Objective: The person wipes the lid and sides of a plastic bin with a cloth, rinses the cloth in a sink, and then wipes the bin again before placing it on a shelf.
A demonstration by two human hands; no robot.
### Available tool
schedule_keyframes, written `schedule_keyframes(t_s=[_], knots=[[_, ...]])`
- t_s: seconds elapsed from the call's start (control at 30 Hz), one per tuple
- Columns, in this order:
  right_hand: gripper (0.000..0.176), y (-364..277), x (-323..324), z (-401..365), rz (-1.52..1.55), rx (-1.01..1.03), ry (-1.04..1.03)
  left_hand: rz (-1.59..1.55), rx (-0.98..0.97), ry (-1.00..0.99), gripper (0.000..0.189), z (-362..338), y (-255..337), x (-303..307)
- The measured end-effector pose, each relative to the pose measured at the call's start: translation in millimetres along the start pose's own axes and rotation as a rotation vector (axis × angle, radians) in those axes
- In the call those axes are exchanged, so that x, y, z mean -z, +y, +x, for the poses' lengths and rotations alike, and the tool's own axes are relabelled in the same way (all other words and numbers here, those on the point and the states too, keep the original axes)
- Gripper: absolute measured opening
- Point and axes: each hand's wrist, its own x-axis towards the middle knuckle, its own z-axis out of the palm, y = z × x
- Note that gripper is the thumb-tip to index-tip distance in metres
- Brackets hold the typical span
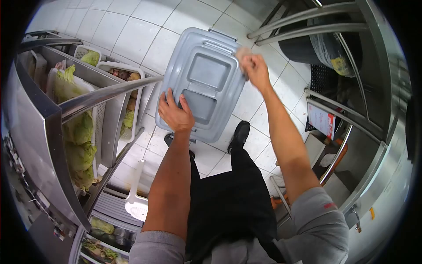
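Note:
A grey plastic bin with a fitted lid (209, 71) stands on the floor in front of my feet. Two rectangular recesses mark the lid's top. My left hand (176, 113) lies on the lid's near left side, fingers spread. At the lid's far right edge, my right hand (256, 72) is closed, its fingers pinched together and smeared by motion. A blurred, pinkish-brown patch (243, 53) shows at those fingertips, and I cannot make out what it is.
On the left, a metal rack (110, 97) holds white baskets of lettuce (81, 156) and other vegetables. A white plastic piece with a long handle (136, 204) is by my left arm. Metal tube shelving (307, 20) runs along the right. White tiles (182, 15) cover the floor.

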Motion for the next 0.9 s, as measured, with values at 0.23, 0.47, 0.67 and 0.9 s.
schedule_keyframes(t_s=[0.23,0.47,0.67,0.9], knots=[[0.027,-38.1,-46.5,-50.2,0.029,-0.218,0.451,0.038,0.050,-0.052,0.051,-2.1,1.7,-5.0],[0.015,-82.6,-71.4,-240.0,0.256,-0.325,0.154,0.219,0.105,-0.181,0.055,9.0,18.9,4.6],[0.014,-21.7,-31.9,-21.4,0.042,-0.065,0.376,0.224,0.036,-0.093,0.052,9.0,11.5,-2.0],[0.008,-87.3,-111.2,112.2,0.077,0.170,-0.183,0.137,0.080,-0.138,0.053,12.2,10.7,0.5]])
